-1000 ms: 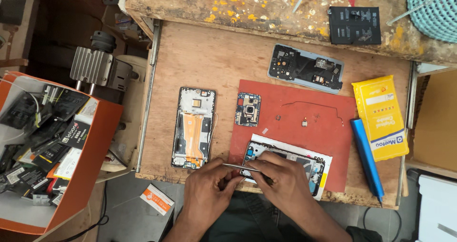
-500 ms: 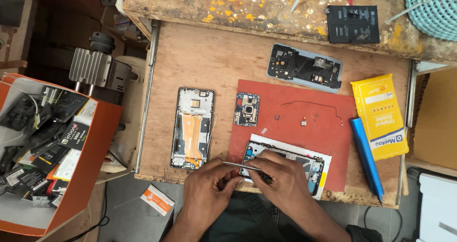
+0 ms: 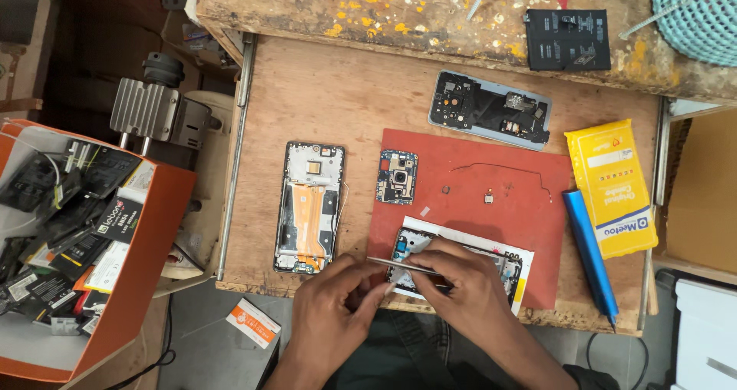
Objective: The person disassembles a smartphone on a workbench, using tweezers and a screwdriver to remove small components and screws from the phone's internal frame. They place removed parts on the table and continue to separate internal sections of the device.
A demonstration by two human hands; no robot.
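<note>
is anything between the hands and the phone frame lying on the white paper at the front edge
Nothing visible. The right hand rests directly on the phone frame, holding metal tweezers over its left end, and the left hand sits just beside it. The loose circuit board and small parts lie farther back on the red mat.

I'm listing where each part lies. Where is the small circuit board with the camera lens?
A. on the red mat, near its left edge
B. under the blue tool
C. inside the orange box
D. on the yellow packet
A: the circuit board lies on the red mat, by its upper left corner.
</note>
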